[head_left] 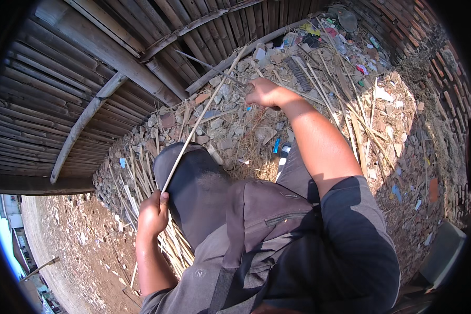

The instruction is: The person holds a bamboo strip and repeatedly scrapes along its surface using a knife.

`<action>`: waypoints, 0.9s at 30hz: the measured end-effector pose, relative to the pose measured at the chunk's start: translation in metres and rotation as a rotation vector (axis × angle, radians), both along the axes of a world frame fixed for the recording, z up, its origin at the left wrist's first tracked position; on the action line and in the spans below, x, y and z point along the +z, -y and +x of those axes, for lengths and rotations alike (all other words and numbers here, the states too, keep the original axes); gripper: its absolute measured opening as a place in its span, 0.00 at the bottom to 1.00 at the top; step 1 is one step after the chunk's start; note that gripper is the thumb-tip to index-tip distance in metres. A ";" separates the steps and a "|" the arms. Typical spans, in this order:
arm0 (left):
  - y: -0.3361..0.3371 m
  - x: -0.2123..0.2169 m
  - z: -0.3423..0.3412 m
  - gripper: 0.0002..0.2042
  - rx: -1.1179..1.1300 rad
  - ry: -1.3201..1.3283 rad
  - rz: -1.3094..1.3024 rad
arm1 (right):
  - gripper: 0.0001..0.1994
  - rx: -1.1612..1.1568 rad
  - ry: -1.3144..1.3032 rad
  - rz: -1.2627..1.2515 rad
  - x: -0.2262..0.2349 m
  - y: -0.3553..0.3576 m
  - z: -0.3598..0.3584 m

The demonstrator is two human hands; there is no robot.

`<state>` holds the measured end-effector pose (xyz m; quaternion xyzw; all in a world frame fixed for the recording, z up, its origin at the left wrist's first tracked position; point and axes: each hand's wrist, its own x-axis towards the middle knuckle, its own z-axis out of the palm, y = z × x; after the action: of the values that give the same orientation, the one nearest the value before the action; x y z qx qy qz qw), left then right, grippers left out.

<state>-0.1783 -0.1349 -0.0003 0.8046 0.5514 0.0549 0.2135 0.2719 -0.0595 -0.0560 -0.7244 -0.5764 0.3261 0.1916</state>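
Note:
My left hand [153,213] is closed around the lower end of a long, pale bamboo strip [199,125]. The strip slants up and away past my bent knee, its far end near the bamboo wall. Out ahead, my right hand [267,93] is closed on a long, thin grey knife [209,67], whose handle is mostly hidden by the fingers. Its blade points to the left and crosses the strip near the strip's far end; whether they touch I cannot tell. Beside my left forearm lies a bundle of similar bamboo strips [175,251].
A slatted bamboo wall [63,99] with round poles rises at the left. Rubble [227,128] and loose strips [361,123] cover the ground ahead. Coloured litter [340,39] lies at the back. A brick wall [447,78] runs along the right. A small blue object [276,145] lies near my foot.

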 end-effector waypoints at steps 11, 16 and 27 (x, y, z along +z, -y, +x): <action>-0.009 0.000 -0.011 0.19 -0.009 0.015 -0.067 | 0.27 0.399 0.049 -0.140 0.040 0.019 -0.058; -0.005 -0.005 -0.008 0.20 0.017 0.023 -0.071 | 0.32 0.224 0.022 -0.169 0.018 0.015 -0.027; 0.002 -0.012 -0.005 0.19 0.005 -0.047 0.073 | 0.27 0.202 -0.006 -0.171 0.021 0.018 -0.008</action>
<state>-0.1837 -0.1365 -0.0121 0.8115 0.5560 0.0567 0.1707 0.2635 -0.0780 -0.0348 -0.6753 -0.6159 0.3939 0.0972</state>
